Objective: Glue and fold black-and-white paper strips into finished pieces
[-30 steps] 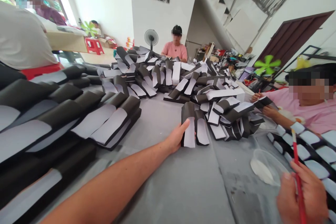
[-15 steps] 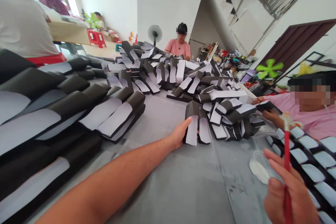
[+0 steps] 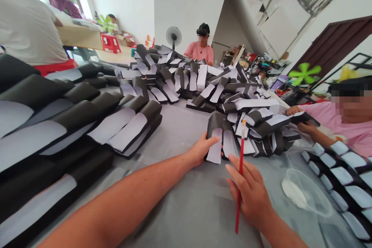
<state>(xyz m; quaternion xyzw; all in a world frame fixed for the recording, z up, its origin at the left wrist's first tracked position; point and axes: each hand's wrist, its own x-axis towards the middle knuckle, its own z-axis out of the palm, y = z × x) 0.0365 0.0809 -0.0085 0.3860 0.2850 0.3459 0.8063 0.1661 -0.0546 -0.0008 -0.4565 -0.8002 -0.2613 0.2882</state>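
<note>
In the head view my left hand [image 3: 203, 149] grips a black and white folded paper box [image 3: 215, 151] from its left side, thumb over the white face. A second paper box [image 3: 228, 141] of the same kind lies close against it on the right. My right hand [image 3: 252, 190] is closed around a red paintbrush [image 3: 239, 186], bristles pointing up, just right of the two boxes. Its fingertips come near the second box; I cannot tell whether they touch it. White paste [image 3: 294, 193] sits in a clear plastic bowl [image 3: 321, 203] to the right of that hand.
Stacked paper boxes [image 3: 128, 124] cover the left of the grey table [image 3: 180, 197], and a heap of them [image 3: 209, 85] rises across the back. At right lie rows of black and white pieces [image 3: 345, 176]. Co-workers in pink sit at the right [image 3: 348, 112] and far side [image 3: 200, 49].
My right hand has moved left with the paintbrush, from beside the paste bowl to the boxes. More of the bowl shows now. My left hand stays on its box, the thumb slightly further over.
</note>
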